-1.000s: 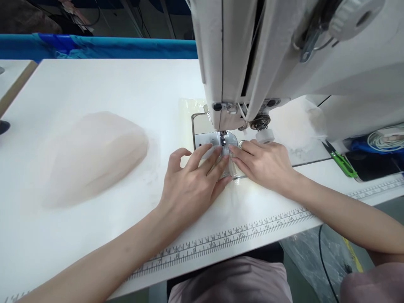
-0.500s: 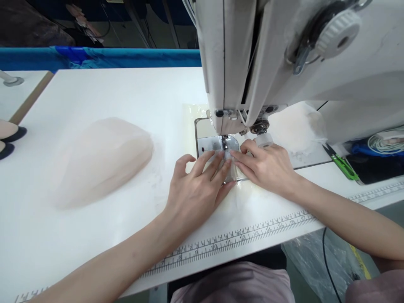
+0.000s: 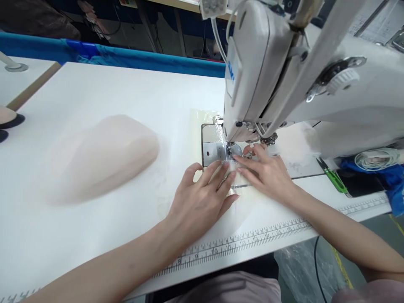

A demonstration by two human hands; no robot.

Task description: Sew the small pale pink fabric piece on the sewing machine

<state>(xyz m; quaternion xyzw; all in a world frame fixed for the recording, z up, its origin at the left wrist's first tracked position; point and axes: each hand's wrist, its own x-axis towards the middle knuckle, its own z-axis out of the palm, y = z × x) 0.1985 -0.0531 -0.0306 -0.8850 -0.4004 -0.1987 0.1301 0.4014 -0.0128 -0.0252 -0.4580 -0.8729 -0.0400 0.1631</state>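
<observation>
A thin, see-through strip of fabric (image 3: 234,168) lies on the machine bed just before the presser foot (image 3: 229,150). My left hand (image 3: 202,195) rests on its left side, fingers spread and fingertips pressed down. From the right, my right hand (image 3: 268,170) touches the same fabric close to the foot, its fingers apart and one bent upward. The fabric is so sheer that its edges are hard to make out. Above both hands stands the head of the white sewing machine (image 3: 252,71), with the metal needle plate (image 3: 213,147) beneath it.
On the left of the white table (image 3: 126,88) lies a pile of sheer pale fabric (image 3: 116,155). More pale fabric (image 3: 296,141) sits under the machine arm. Green thread snips (image 3: 334,179) and a dark phone (image 3: 362,183) are at the right. A printed ruler (image 3: 227,250) runs along the front edge.
The camera view has shifted and tilted, showing more of the machine head. Both hands stay by the presser foot; my left fingertips sit slightly farther from it.
</observation>
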